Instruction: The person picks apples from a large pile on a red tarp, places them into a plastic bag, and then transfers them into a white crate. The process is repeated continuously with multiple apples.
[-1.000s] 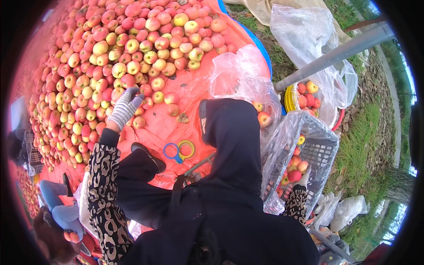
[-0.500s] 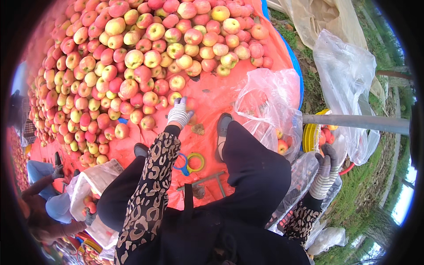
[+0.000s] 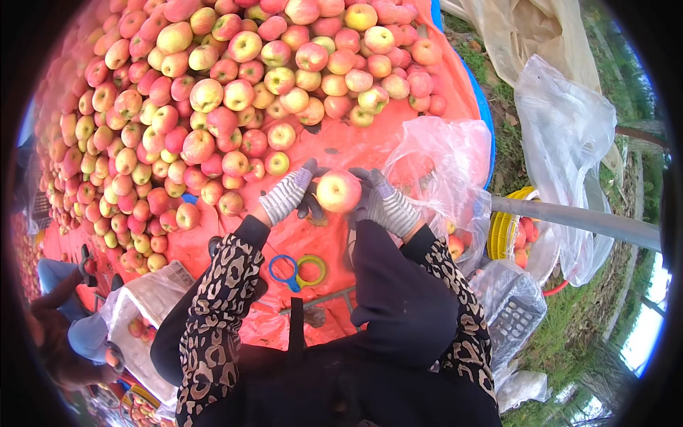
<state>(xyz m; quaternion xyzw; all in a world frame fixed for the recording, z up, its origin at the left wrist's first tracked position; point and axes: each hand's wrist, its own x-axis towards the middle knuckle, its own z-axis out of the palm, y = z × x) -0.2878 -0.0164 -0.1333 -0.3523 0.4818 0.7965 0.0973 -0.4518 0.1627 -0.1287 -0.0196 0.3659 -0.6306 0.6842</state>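
Observation:
In front of me, a pink and yellow apple [image 3: 339,191] is held between my two gloved hands. My right hand [image 3: 388,201] has its fingers curled round the apple's right side. My left hand [image 3: 288,193] closes on its left side with fingers and thumb. Both gloves are striped white and grey with dark grey fingertips. Below the apple, a blue ring [image 3: 283,268] and a yellow ring [image 3: 311,270], joined together, sit before my lap. A big heap of apples [image 3: 206,96] spreads beyond my left hand.
A red sheet [image 3: 334,142] with a blue edge lies under the heap. On the right are a clear plastic bag [image 3: 434,153] with apples, a yellow-rimmed basket [image 3: 501,231], a metal pole [image 3: 576,219] and a plastic-lined crate [image 3: 509,313]. Another person [image 3: 78,320] works at a crate on the left.
My left hand has come back from the heap's edge with an apple. My right hand has swung in from the far right side and now grips that apple too.

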